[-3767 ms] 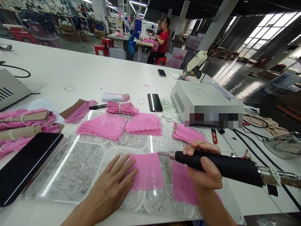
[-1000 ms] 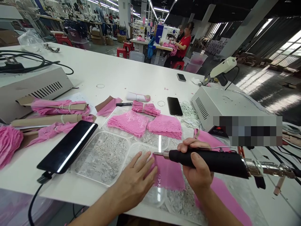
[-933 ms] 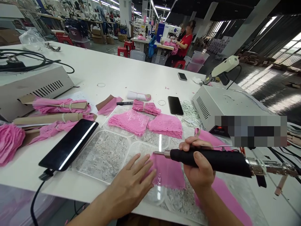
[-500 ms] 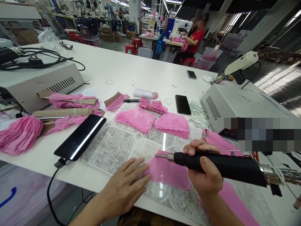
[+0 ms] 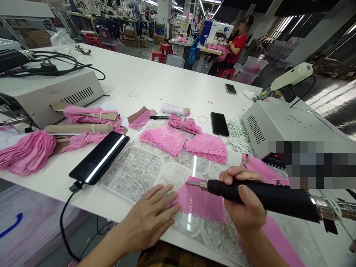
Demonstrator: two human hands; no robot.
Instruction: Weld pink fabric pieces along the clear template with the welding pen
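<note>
My left hand (image 5: 151, 217) lies flat, fingers stretched out, with its fingertips on the left edge of a pink fabric piece (image 5: 204, 202). That piece rests on a clear, speckled plastic board (image 5: 133, 168). In my right hand (image 5: 244, 204) is a black handheld ultrasonic welder (image 5: 267, 194), fingers wrapped round its grip. Its metal tip points left, over the upper left corner of the fabric; whether it touches cannot be made out. Just beyond are two stacks of pink lace pieces, one at left (image 5: 164, 140) and one at right (image 5: 206, 147).
A large phone (image 5: 98, 159) with a cable lies at left, near tied pink bundles (image 5: 91, 115). Vented metal boxes stand left (image 5: 55, 92) and right (image 5: 289, 126). A smaller phone (image 5: 219, 124) sits beside pale string (image 5: 237, 135). A person in red (image 5: 239, 44) sits far back.
The whole view has shifted slightly to the left, so things appear a little farther right. Both hands, the welder and the fabric keep nearly the same places relative to each other.
</note>
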